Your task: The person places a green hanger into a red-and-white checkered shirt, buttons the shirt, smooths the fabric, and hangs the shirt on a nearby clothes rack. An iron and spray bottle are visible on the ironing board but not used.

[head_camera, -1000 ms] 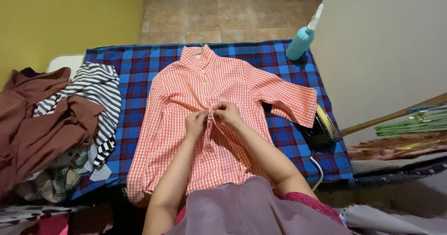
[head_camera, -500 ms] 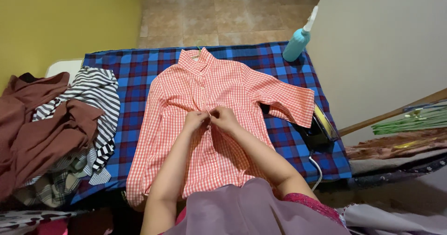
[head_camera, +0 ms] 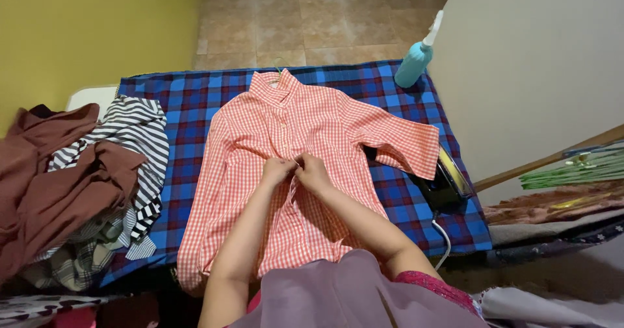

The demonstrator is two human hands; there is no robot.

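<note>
Where hands (head_camera: 296, 170) meet, button unseen.

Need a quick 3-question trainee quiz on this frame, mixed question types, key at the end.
1. True or false: both hands meet at the front placket of the red-checked shirt.
2. Which thing stands at the far right corner of the blue plaid cloth? A) teal spray bottle B) folded towel C) glass jar
3. Name the garment lying directly left of the shirt, on top of the clothes pile.

Key
1. True: the left hand and right hand pinch the shirt's front edges together at mid-chest.
2. A: the teal spray bottle.
3. The black-and-white striped garment, next to brown clothing.
</note>
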